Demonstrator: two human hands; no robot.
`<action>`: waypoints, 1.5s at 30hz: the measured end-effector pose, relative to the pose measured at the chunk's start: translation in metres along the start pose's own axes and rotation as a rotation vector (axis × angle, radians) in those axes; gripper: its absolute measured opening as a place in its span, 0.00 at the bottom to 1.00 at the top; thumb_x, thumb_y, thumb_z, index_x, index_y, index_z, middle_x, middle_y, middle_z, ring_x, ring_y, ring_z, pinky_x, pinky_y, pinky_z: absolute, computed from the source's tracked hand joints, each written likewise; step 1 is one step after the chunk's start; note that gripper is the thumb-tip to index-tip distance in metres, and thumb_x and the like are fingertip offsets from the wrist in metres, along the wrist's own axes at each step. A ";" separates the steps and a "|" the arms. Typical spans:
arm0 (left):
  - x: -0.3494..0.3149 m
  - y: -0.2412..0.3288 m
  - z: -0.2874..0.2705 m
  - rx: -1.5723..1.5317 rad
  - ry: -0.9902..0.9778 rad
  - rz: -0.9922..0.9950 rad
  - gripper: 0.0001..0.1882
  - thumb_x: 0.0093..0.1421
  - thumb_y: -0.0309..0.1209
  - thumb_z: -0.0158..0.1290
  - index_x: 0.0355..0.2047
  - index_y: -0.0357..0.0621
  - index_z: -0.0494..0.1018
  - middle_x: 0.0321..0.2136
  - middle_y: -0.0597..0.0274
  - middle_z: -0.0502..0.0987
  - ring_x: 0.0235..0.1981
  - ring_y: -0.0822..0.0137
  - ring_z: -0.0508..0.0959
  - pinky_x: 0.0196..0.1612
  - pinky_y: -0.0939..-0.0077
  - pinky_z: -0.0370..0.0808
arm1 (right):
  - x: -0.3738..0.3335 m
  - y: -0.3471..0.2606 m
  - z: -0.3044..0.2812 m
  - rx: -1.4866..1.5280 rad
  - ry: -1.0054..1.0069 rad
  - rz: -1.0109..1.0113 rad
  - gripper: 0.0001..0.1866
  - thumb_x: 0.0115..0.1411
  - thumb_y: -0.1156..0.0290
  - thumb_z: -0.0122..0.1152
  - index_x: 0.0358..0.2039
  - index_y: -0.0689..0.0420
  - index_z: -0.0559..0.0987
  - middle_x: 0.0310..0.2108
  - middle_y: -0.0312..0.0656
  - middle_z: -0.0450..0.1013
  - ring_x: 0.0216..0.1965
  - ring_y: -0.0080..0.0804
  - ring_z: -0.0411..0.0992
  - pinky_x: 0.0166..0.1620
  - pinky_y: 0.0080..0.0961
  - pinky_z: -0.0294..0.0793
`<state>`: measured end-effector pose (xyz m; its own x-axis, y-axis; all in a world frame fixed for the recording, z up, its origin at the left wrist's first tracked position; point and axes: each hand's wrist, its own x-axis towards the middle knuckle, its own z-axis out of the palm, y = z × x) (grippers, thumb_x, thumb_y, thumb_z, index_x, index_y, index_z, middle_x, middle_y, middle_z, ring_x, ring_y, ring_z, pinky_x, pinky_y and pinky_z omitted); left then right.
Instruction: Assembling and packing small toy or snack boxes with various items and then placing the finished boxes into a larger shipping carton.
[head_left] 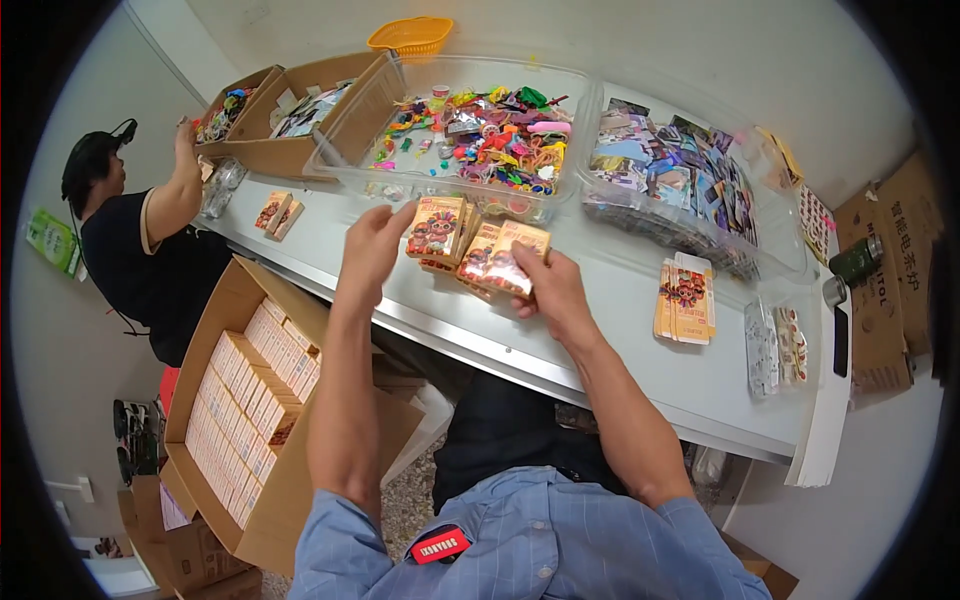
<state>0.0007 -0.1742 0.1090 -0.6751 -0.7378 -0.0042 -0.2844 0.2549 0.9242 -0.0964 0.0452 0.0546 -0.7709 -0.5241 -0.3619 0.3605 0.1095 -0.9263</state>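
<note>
Bright, fairly even white light is falling on the counter [630, 290], apparently from overhead, and only soft shadows are lying around the small printed cartons [434, 227]. The clear plastic tub [490, 62] is catching pale glints along its rim. Beneath the counter the space is turning dim, with the dark trousers [500, 420] losing detail. Fisheye distortion is bowing the counter's front edge and tilting the cardboard box [880, 320] at right, while black vignetting is swallowing the corners. The co-worker [130, 240] at far left is appearing slightly soft.
</note>
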 end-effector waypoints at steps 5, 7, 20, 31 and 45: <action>0.044 -0.017 0.009 -0.094 -0.510 -0.383 0.29 0.61 0.54 0.59 0.49 0.41 0.79 0.44 0.58 0.82 0.46 0.64 0.80 0.54 0.63 0.73 | 0.006 0.008 0.012 -0.779 0.120 -0.187 0.40 0.60 0.35 0.58 0.31 0.70 0.82 0.30 0.63 0.79 0.34 0.55 0.81 0.37 0.46 0.80; 0.052 -0.014 0.012 0.011 -0.658 -0.381 0.28 0.60 0.53 0.61 0.48 0.43 0.80 0.43 0.60 0.82 0.45 0.66 0.80 0.51 0.62 0.75 | 0.015 0.006 0.018 -0.818 0.125 -0.151 0.44 0.60 0.31 0.55 0.30 0.73 0.83 0.33 0.68 0.78 0.39 0.64 0.78 0.46 0.51 0.77; -0.018 -0.030 0.014 -0.371 -0.475 -0.268 0.41 0.51 0.39 0.73 0.59 0.30 0.69 0.45 0.54 0.82 0.46 0.65 0.82 0.49 0.73 0.77 | 0.013 0.034 0.026 -0.095 0.162 -0.285 0.33 0.55 0.68 0.72 0.57 0.68 0.69 0.48 0.53 0.76 0.44 0.39 0.79 0.51 0.34 0.79; -0.063 0.014 0.013 0.092 -0.427 0.350 0.50 0.41 0.36 0.73 0.62 0.34 0.62 0.50 0.48 0.75 0.50 0.54 0.78 0.58 0.69 0.73 | -0.058 -0.044 -0.053 -0.736 0.119 -0.824 0.36 0.47 0.74 0.70 0.59 0.57 0.68 0.49 0.46 0.71 0.52 0.40 0.72 0.59 0.39 0.70; -0.052 -0.024 0.078 0.754 -0.456 0.707 0.42 0.41 0.43 0.67 0.55 0.36 0.66 0.51 0.46 0.73 0.56 0.48 0.72 0.61 0.37 0.65 | -0.034 -0.016 -0.077 -1.432 -0.063 -0.623 0.44 0.44 0.70 0.67 0.64 0.57 0.63 0.50 0.57 0.70 0.52 0.58 0.68 0.54 0.50 0.69</action>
<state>-0.0105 -0.0938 0.0576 -0.9890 -0.0204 0.1463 0.0261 0.9508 0.3087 -0.1165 0.1258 0.0741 -0.5675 -0.8202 0.0728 -0.8047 0.5336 -0.2603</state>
